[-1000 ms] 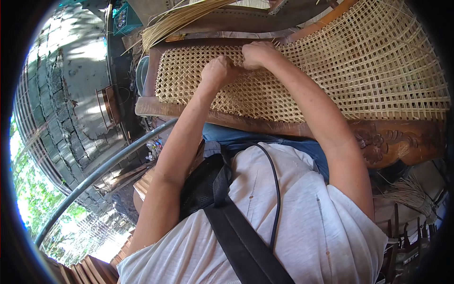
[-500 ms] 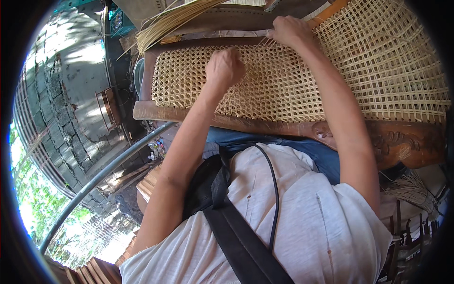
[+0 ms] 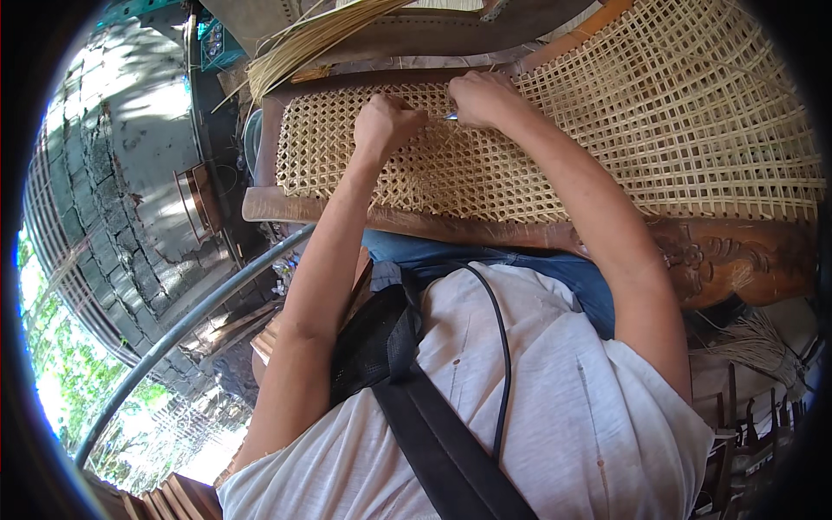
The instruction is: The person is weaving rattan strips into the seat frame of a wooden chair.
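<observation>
A woven cane panel [image 3: 503,178] in a brown wooden furniture frame [image 3: 468,227] lies across my lap. Near the panel's far edge, my right hand [image 3: 487,99] is closed around a small tool; only a short shiny metal piece [image 3: 450,116] pokes out toward the left, so its kind is unclear. Just left of it my left hand [image 3: 386,126] is closed low over the weave, its fingers curled. Whether a cane strand is pinched in the left fingers is too small to make out.
A bundle of loose cane strands [image 3: 321,42] lies beyond the frame at the far left. Behind stands another brown wooden piece [image 3: 451,33] with a row of holes. A grey metal pipe [image 3: 195,312] curves along my left. More strands [image 3: 754,347] hang at the lower right.
My right hand has come left and nearer, from the frame's far rail to beside my left hand. The left hand has shifted slightly left. The shiny metal piece now shows.
</observation>
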`<act>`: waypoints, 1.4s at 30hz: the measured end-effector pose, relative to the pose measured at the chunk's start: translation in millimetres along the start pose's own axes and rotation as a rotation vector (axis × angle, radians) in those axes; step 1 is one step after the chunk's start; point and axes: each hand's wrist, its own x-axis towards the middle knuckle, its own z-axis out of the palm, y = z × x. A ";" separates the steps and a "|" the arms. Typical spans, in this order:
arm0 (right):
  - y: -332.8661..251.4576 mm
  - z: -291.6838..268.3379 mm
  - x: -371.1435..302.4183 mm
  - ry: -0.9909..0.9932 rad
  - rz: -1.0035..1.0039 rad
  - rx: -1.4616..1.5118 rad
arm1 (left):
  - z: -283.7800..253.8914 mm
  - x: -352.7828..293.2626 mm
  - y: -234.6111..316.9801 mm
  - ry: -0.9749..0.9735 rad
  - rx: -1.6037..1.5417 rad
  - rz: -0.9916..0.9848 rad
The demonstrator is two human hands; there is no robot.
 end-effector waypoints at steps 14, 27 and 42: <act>-31.1 -15.7 -1.0 -0.024 -0.013 -0.063 | 4.2 9.5 -2.4 -0.106 0.129 -0.018; 10.5 -11.5 11.5 -0.043 0.041 0.021 | 31.7 -17.1 32.0 0.022 0.372 0.048; 29.6 -41.7 -13.2 0.286 0.159 0.138 | 25.8 18.5 15.3 -0.064 -0.492 0.057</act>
